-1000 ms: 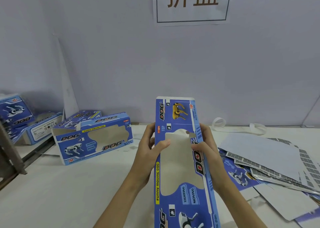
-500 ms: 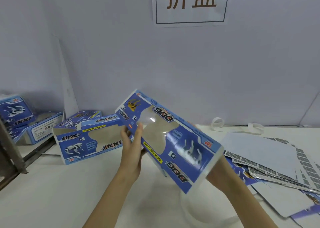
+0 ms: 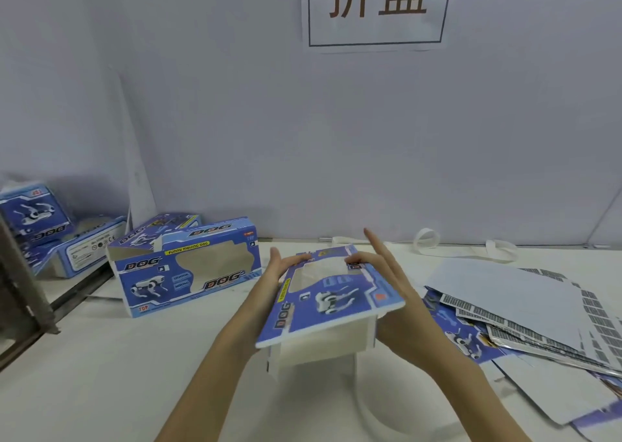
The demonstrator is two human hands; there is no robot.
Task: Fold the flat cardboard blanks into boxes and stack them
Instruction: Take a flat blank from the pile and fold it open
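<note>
Way off to the left of my hands there's a small stack of folded boxes (image 3: 43,226) against the wall, kinda blurry. Closer in, just left of my left hand, a finished box (image 3: 188,266) sits on the table (image 3: 101,374), window side facing me, with "DOG" printed on it.

Then my left hand (image 3: 269,280): it's on the left edge of the box I'm holding (image 3: 330,297), thumb hooked over the top face and the other fingers out of sight underneath, so I'm gripping it. That box is up off the table between my two hands, printed window face pointing up and tilted toward me, plain white flaps hanging down below the near edge.

My right hand (image 3: 400,293) has it from the right side, a couple of fingertips curled onto the far top edge, index finger sticking straight up past it. The palm side is hidden behind the box, but it's holding on.

Right of that hand, a messy pile of flat blanks (image 3: 525,310) is spread across the table, some white side up, some showing barcodes. Behind my hands, at the wall, a loop of white strapping (image 3: 427,239).
</note>
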